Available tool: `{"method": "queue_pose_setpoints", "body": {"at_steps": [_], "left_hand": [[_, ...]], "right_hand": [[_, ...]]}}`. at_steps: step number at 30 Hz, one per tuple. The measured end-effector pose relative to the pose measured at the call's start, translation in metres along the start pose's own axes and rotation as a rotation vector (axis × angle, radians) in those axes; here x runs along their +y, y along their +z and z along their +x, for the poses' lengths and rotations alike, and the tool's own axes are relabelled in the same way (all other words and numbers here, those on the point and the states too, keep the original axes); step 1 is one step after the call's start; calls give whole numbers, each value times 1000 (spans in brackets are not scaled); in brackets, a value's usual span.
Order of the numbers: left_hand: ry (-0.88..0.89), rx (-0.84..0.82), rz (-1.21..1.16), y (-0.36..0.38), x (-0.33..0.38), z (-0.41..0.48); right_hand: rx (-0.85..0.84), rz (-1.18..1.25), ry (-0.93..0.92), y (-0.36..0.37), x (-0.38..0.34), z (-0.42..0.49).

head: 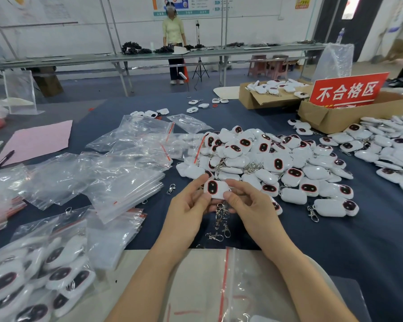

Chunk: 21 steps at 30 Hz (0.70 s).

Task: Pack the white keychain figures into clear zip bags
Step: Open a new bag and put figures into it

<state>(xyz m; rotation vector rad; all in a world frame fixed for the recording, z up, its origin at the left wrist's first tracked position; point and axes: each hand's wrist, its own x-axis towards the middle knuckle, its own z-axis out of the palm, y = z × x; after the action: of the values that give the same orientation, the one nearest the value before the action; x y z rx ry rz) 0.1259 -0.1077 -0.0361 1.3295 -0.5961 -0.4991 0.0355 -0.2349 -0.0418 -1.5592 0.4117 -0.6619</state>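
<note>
Above the dark blue table cloth, the left hand and right hand are together pinching one white rounded keychain figure with a dark red-rimmed oval face, fingers covering its lower edge while its silver chain and clasp are dangling between the wrists. Just beyond, a heap of matching white figures is lying against a pile of clear zip bags with red seal strips, and one empty clear zip bag is lying under the forearms, cut off at the bottom edge. Far right, a red sign reading "不合格区" is standing in a brown cardboard box, its lower lettering hidden; the wall posters are too blurred to read.
</note>
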Motion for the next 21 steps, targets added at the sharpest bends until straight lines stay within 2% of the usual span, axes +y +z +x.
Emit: {"method": "queue_pose_setpoints", "body": {"at_steps": [5, 10, 17, 21], "left_hand": [[-26, -41, -2, -3, -2, 1], [-68, 0, -59, -3, -5, 4], [-77, -15, -93, -7, -6, 5], [-82, -7, -49, -8, -9, 6]], "right_hand": [[3, 15, -10, -1, -5, 0], [-83, -127, -45, 2, -9, -3], [-64, -112, -9, -3, -9, -4], [-63, -195, 2, -3, -4, -2]]}}
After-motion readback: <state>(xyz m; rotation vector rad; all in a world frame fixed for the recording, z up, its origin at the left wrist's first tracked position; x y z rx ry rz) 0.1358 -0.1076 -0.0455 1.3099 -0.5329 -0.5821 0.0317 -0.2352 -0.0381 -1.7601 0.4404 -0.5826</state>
